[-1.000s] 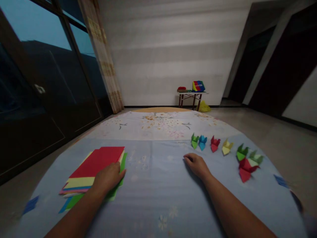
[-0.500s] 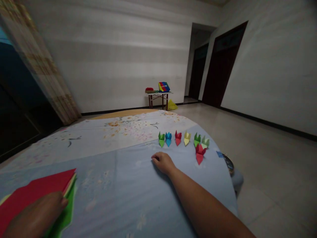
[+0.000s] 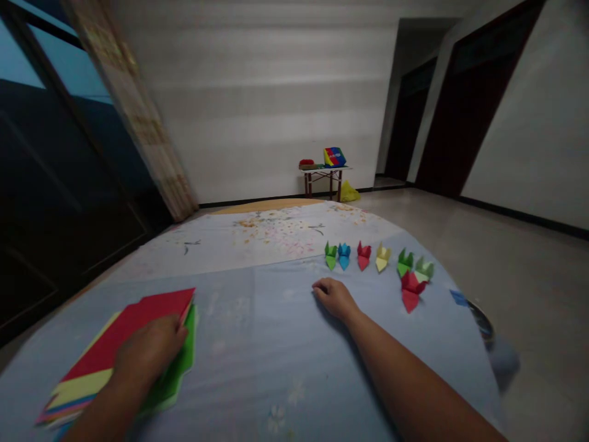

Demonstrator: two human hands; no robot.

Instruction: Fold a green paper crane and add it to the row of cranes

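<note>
My left hand (image 3: 150,347) lies over a stack of coloured paper at the lower left, its fingers closed on the right edge of the top red sheet (image 3: 154,305). Yellow paper (image 3: 85,385) and green paper (image 3: 177,371) show from under the red. My right hand (image 3: 335,298) rests on the tablecloth with fingers curled in, and nothing shows in it. Beyond it stand several folded paper cranes: green (image 3: 331,256), blue (image 3: 344,256), red (image 3: 363,256) and yellow (image 3: 381,258). Farther right, a red crane (image 3: 411,291) is in front of a green one (image 3: 405,264) and a pale green one (image 3: 423,269).
A blue and white flowered tablecloth (image 3: 257,344) covers the round table. Near its right edge lies a blue piece (image 3: 459,298), and a round object (image 3: 481,322) sits beyond the edge. A small table (image 3: 322,170) with a colourful bag (image 3: 334,157) stands by the wall.
The view has swung left, so everything sits farther right and more of the paper stack shows. My left hand stays at the red sheet's edge; my right hand keeps its place on the cloth.
</note>
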